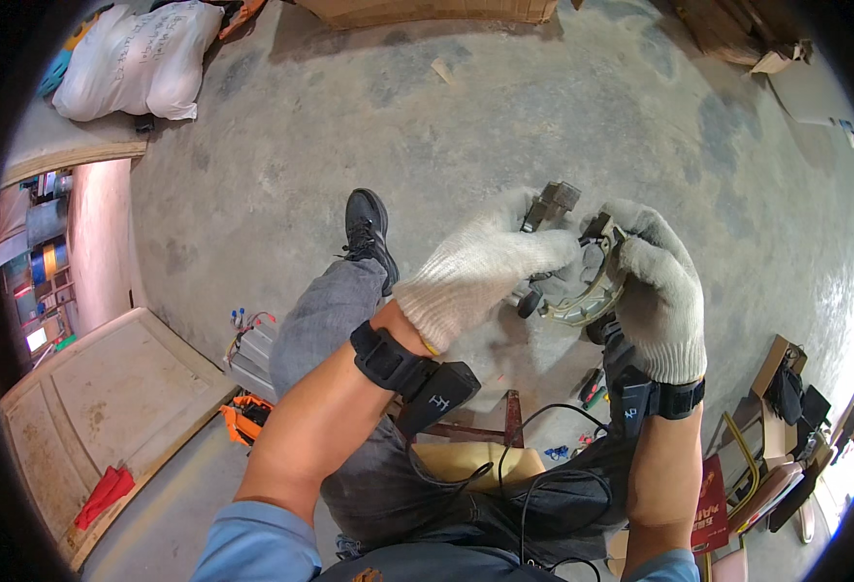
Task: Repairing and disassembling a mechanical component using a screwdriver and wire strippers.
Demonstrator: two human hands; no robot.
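Observation:
Both my hands wear white knitted gloves and meet above the floor, right of centre. My left hand (490, 257) is closed with a small dark block-shaped metal part (555, 199) showing at its fingertips. In my right hand (664, 281), fingers and thumb grip a curved grey metal part (590, 303), shaped like an arc with an open middle. The left fingers reach into or behind that arc; whether they touch it I cannot tell. A small dark round end (529, 305) sticks out below the left hand. The gloves hide the rest of both parts.
A low wooden-framed board (116, 398) with a red cloth (105, 495) lies at left. White sacks (141, 63) sit far left, a cardboard box (427, 10) far ahead. Screwdrivers (594, 388) lie by my right leg. A black cable (524, 485) crosses my lap.

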